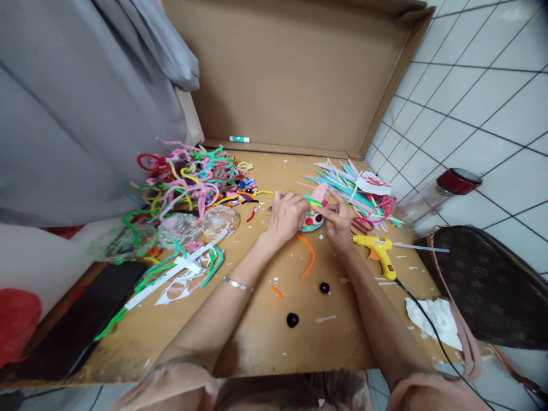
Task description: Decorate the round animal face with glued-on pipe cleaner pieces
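Both my hands meet around a small colourful craft face (310,225), which has round red and black-and-white pieces on a teal base and a pink piece (319,192) at its top. My left hand (287,213) has its fingers closed at the left edge of the craft. From the right, my right hand (338,221) pinches the other edge with thumb and fingers. An orange pipe cleaner (309,257) curves on the table just below. Two black round pieces (292,319) lie nearer to me. My fingers hide part of the craft.
A tangled heap of pipe cleaners (192,177) lies left, with clear discs (220,221) before it. Straight pipe cleaners (342,180) lie back right. A yellow glue gun (381,254) with a black cord rests right, near a brown bag (488,285) and a bottle (440,194). A dark phone (85,319) lies left.
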Motion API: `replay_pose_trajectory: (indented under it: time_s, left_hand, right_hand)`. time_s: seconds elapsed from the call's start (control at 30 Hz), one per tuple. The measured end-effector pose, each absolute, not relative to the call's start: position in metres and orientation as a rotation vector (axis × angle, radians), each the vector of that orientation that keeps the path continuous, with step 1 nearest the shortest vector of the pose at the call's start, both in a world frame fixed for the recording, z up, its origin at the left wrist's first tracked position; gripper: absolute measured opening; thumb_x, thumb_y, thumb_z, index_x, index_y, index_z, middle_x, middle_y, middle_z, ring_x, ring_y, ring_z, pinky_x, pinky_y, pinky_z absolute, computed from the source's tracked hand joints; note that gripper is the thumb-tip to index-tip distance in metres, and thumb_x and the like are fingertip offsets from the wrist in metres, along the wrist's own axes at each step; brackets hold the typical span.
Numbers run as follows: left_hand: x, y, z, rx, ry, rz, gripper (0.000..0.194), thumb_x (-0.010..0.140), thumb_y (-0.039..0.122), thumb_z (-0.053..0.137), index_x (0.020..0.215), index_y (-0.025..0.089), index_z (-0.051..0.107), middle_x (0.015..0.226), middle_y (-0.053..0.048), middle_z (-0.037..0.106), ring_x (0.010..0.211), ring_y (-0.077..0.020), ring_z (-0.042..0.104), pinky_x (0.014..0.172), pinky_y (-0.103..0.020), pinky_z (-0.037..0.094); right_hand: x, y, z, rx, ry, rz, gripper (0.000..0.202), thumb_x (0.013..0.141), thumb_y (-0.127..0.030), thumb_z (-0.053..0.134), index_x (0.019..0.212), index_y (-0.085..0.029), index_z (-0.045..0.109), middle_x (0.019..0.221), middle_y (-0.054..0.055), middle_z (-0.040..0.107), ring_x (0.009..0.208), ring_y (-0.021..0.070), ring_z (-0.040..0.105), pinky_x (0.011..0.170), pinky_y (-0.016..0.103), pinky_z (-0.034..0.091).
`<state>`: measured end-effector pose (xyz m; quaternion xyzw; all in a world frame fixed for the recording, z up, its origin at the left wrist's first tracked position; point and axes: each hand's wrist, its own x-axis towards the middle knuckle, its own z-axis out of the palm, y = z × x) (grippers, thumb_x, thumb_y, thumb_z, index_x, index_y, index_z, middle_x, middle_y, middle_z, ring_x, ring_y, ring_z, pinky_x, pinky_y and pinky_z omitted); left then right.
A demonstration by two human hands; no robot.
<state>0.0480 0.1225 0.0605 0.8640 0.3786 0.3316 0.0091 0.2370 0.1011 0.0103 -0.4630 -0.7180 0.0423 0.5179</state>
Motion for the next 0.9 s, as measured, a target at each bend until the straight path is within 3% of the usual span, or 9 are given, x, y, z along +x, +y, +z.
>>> replay_pose_trajectory:
  time_s: [0.23,0.53,0.67,0.77,0.83,0.9]
  left_hand:
    - [0.048,0.122,0.061,2.644,1.157,1.049,0.019,0.096,0.024,0.053,0.092,0.020,0.072,0.097,-0.007,0.076,0.093,-0.0225,0.062,0.085,-0.041,0.031]
    - [0.042,0.123,0.064,2.510,1.107,1.072,0.023,0.092,0.032,0.060,0.109,0.021,0.071,0.106,-0.008,0.076,0.102,-0.0238,0.064,0.092,-0.041,0.037]
    - [0.031,0.120,0.063,2.228,1.143,1.423,0.022,0.094,0.036,0.056,0.099,0.020,0.070,0.101,-0.008,0.075,0.099,-0.0216,0.064,0.092,-0.038,0.042]
    - [0.025,0.118,0.049,1.735,1.240,1.675,0.026,0.096,0.040,0.050,0.086,0.020,0.064,0.082,-0.004,0.070,0.082,-0.0174,0.064,0.080,-0.031,0.048]
    - [0.025,0.117,0.036,1.522,1.187,1.651,0.027,0.094,0.043,0.051,0.083,0.020,0.061,0.073,-0.001,0.065,0.071,-0.0147,0.061,0.072,-0.028,0.049]
    - [0.029,0.116,0.026,1.486,1.116,1.570,0.024,0.090,0.040,0.056,0.082,0.018,0.061,0.076,-0.002,0.066,0.072,-0.0140,0.061,0.073,-0.027,0.050]
  right_hand:
    - [0.240,0.102,0.012,-1.135,-1.741,0.128,0.033,0.094,-0.027,0.048,0.102,-0.034,0.079,0.139,0.005,0.059,0.094,0.0193,0.066,0.087,0.041,0.058]
    - [0.245,0.106,0.010,-1.099,-1.723,0.181,0.033,0.097,-0.038,0.046,0.104,-0.031,0.078,0.114,0.007,0.071,0.109,0.0240,0.066,0.095,0.044,0.054]
    - [0.247,0.108,0.006,-1.103,-1.717,0.178,0.034,0.096,-0.037,0.046,0.104,-0.031,0.078,0.115,0.007,0.071,0.107,0.0236,0.066,0.094,0.044,0.055]
    - [0.247,0.109,0.005,-1.110,-1.703,0.171,0.033,0.095,-0.034,0.046,0.102,-0.031,0.079,0.115,0.007,0.069,0.098,0.0220,0.067,0.089,0.042,0.056]
    - [0.246,0.108,0.006,-1.113,-1.693,0.167,0.033,0.095,-0.032,0.047,0.101,-0.031,0.079,0.115,0.007,0.068,0.089,0.0199,0.067,0.083,0.040,0.057]
    - [0.245,0.108,0.006,-1.104,-1.675,0.166,0.032,0.095,-0.031,0.048,0.100,-0.031,0.080,0.117,0.008,0.065,0.082,0.0179,0.066,0.079,0.039,0.057]
